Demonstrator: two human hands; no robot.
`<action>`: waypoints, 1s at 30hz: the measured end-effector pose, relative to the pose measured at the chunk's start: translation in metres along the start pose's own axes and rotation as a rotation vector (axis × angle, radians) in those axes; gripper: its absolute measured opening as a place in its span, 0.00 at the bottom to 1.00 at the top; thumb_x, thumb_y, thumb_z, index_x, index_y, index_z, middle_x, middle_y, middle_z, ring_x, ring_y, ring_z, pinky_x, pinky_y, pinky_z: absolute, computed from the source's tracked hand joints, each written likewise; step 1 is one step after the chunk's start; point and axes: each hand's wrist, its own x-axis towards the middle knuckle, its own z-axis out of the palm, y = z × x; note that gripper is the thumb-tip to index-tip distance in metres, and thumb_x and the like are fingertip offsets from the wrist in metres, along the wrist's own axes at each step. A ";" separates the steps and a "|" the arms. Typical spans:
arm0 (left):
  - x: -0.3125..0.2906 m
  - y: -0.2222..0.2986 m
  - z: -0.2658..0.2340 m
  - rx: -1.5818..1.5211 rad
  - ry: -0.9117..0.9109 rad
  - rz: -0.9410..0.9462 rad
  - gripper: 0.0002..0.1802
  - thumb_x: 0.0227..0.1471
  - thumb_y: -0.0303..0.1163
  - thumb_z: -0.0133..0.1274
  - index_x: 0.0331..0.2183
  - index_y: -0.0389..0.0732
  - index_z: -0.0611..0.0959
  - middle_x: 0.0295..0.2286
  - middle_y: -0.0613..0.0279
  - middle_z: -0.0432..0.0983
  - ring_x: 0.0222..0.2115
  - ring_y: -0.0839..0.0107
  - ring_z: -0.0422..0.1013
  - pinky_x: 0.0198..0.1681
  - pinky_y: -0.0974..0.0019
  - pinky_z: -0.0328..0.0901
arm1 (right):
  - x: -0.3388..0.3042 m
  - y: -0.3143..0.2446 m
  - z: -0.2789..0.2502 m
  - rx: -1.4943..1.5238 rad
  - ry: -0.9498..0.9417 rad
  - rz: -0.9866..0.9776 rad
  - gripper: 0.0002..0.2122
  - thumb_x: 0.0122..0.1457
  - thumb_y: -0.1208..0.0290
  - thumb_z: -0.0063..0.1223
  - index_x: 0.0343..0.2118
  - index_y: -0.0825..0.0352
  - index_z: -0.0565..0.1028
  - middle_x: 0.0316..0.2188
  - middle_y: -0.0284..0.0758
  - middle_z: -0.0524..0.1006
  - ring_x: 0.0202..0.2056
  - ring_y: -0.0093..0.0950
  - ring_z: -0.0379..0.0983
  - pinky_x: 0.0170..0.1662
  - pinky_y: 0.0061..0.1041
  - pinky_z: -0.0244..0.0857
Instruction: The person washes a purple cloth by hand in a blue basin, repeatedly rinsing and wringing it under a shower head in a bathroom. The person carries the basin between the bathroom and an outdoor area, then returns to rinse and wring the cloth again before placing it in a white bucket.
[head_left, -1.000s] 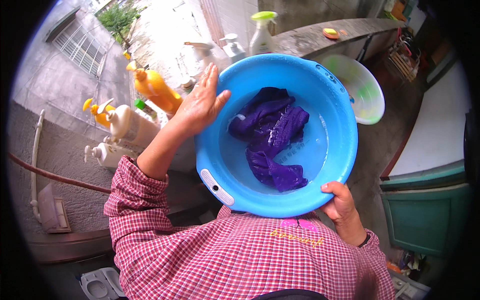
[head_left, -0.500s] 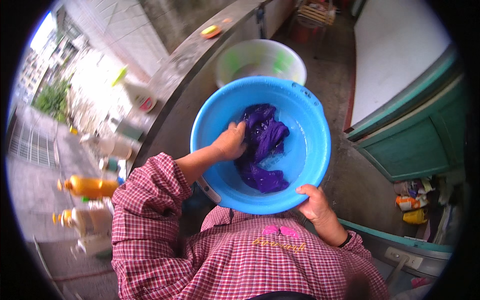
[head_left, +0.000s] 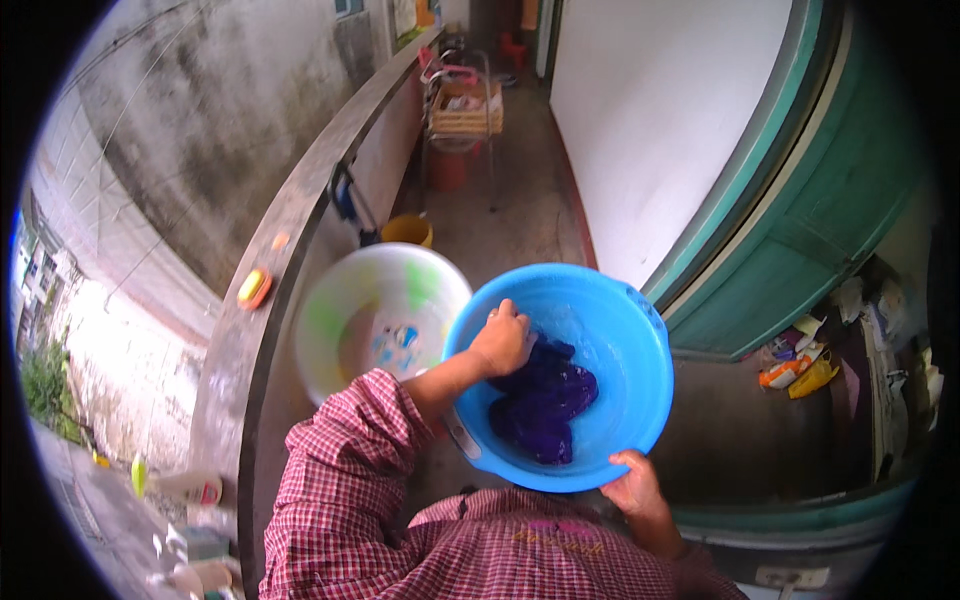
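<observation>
A blue plastic basin (head_left: 625,370) is held in front of my body, tilted a little. In its bottom lies a wet, crumpled dark purple cloth (head_left: 550,405). My left hand (head_left: 503,340) reaches in over the left rim, its fingers closed at the upper left end of the cloth; the fingertips are partly hidden. Gripping the near right rim, my right hand (head_left: 636,490) has its thumb on top and the other fingers out of sight beneath.
Left of the blue basin stands a larger white basin (head_left: 318,325) with green patches. A yellow bucket (head_left: 408,231) is behind it. On the wall ledge (head_left: 280,215) lies an orange and yellow object (head_left: 254,288). Bottles (head_left: 185,487) stand nearer. A green door (head_left: 770,270) is at right.
The view has swung left and up, showing more of the corridor and the white basin. The blue basin appears lower and further right. My left hand stays at the cloth, my right on the rim.
</observation>
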 end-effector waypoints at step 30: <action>0.732 -0.143 -0.136 -0.126 0.002 0.428 0.26 0.36 0.28 0.62 0.44 0.47 0.80 0.35 0.50 0.67 0.39 0.48 0.64 0.46 0.53 0.61 | 0.674 -0.412 0.100 0.021 0.024 -0.165 0.20 0.46 0.82 0.44 0.46 0.70 0.67 0.41 0.39 0.72 0.43 0.36 0.70 0.48 0.38 0.65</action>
